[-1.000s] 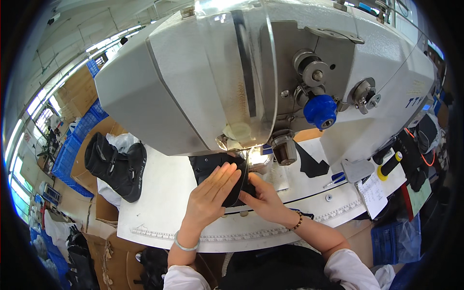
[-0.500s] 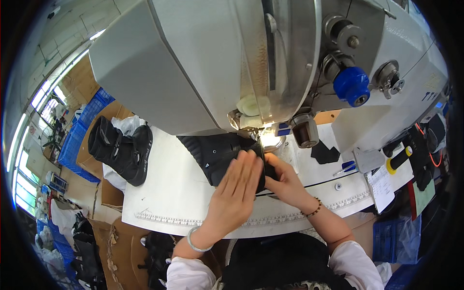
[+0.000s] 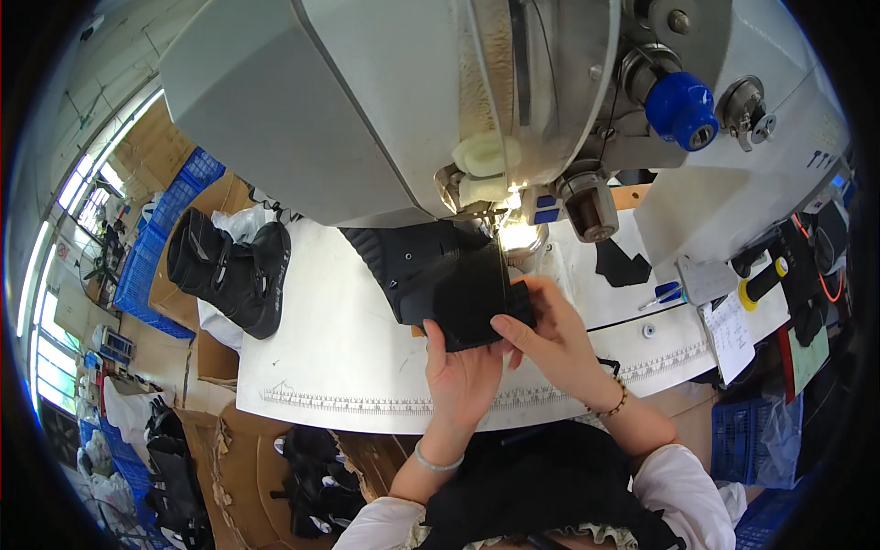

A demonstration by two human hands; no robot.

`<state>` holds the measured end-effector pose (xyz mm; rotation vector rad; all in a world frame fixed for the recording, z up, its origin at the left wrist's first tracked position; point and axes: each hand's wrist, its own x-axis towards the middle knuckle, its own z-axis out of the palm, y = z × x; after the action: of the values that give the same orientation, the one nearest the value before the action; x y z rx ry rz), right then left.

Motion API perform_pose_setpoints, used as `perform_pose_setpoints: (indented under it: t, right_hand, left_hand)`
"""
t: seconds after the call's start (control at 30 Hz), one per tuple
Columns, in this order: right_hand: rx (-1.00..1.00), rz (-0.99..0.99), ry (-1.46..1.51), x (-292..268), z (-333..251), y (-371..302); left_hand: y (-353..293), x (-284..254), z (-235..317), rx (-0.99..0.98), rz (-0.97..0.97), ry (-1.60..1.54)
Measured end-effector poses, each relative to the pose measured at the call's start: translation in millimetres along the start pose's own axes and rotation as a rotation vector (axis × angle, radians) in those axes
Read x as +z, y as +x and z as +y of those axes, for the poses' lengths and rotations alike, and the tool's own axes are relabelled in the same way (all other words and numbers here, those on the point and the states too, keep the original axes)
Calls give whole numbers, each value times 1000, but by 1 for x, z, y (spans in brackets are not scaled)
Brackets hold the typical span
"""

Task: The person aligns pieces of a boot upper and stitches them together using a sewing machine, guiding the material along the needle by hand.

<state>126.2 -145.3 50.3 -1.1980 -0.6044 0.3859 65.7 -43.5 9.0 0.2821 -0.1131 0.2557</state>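
Filling the top of the view, the big pale sewing machine (image 3: 302, 119) is looming over everything, its light glowing down by the needle area, and below it the white table (image 3: 330, 367) is spreading out with a ruled strip running along its front. Over at the table's left end, a black boot (image 3: 229, 275) is sitting well apart from the hands. And here's the centre of it: the black workpiece (image 3: 463, 284) is lying under the machine head, its far end reaching toward the light, its near end sitting between both sets of fingers. The left hand (image 3: 466, 380) is turning its palm up, cradling that near edge, thumb pressing at the left side, the other fingers mostly hiding underneath. The right hand (image 3: 555, 330) is pinching the near right corner, thumb lying on top, fingers curling around the side. Right of them, a black scrap (image 3: 623, 264) is lying flat, and a little metal disc (image 3: 648, 331) is resting nearer the front.
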Motion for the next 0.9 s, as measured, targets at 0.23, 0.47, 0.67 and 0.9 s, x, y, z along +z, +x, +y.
perform_pose_setpoints:
  t: [0.23, 0.47, 0.67, 0.9]
  right_hand:
    - [-190, 85, -578, 0, 2, -16]
    - [100, -5, 1, 15, 1, -4]
    - [10, 14, -26, 14, 7, -6]
    - [5, 47, -133, 15, 8, -5]
  left_hand:
    - [-4, -9, -6, 220, 263, -54]
    - [2, -16, 6, -47, -178, 61]
    - [1, -4, 8, 181, 192, 154]
    - [-8, 3, 10, 224, -30, 224]
